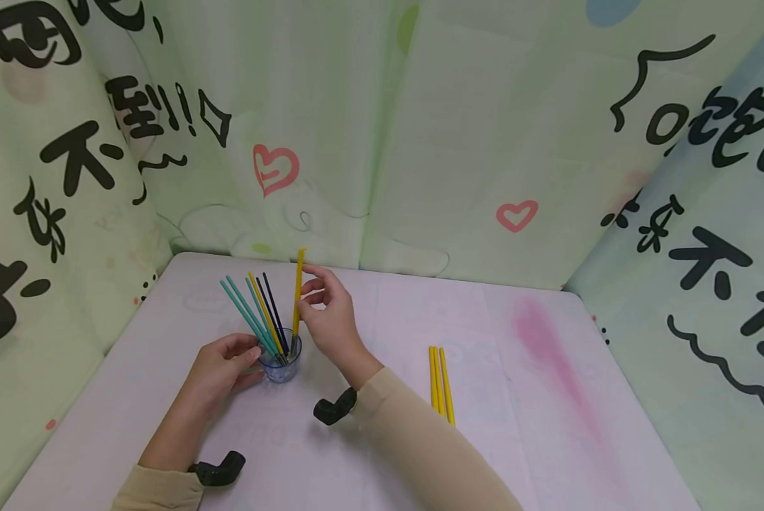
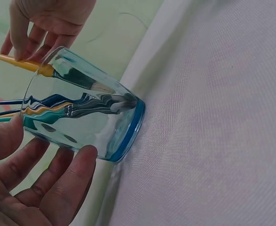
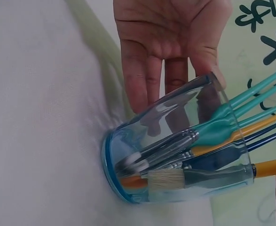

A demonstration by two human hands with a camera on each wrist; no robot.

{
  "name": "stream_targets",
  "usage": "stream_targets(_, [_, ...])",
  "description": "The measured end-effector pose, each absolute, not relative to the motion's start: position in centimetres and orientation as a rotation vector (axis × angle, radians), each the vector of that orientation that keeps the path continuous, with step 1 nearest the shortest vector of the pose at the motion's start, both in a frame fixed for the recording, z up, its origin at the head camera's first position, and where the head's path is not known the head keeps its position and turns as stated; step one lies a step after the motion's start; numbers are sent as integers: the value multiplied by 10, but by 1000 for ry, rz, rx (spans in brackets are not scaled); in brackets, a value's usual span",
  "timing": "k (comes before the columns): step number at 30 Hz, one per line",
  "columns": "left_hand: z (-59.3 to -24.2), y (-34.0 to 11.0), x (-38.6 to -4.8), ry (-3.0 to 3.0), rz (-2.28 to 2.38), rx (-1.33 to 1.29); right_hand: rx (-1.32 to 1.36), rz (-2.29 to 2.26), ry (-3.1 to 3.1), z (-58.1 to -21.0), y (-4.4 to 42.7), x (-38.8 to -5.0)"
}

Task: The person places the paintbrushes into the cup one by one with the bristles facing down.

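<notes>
My left hand (image 1: 225,362) holds the side of a clear cup (image 1: 281,374) with a blue base, which stands upright on the table. In the right wrist view, the thumb is at the rim and the fingers lie along the wall. My right hand (image 1: 333,312) pinches the handle of a yellow paintbrush (image 1: 298,291). That brush stands nearly upright, its wide pale bristles (image 3: 166,179) inside the cup close to the bottom. Leaning the other way in the cup are green paintbrushes (image 1: 244,305), dark blue ones (image 1: 268,301) and another yellow paintbrush (image 1: 257,297).
Several yellow sticks (image 1: 441,383) lie side by side on the white table (image 1: 382,319), partly hidden by the right sleeve (image 1: 420,440). Printed cloth (image 1: 445,128) hangs behind the table and at both sides.
</notes>
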State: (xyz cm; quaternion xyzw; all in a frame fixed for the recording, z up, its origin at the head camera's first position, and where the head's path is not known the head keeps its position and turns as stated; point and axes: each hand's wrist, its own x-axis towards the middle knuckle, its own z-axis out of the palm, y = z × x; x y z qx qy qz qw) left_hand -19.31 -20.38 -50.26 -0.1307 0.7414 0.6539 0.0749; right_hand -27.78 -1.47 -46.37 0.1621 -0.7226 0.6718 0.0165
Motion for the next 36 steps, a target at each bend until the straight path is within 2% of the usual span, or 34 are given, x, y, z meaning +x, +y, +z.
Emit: stream_targets(36, [-502,-205,-193,2226,1959,-386,499,2022,-2407,-486,-19,-274])
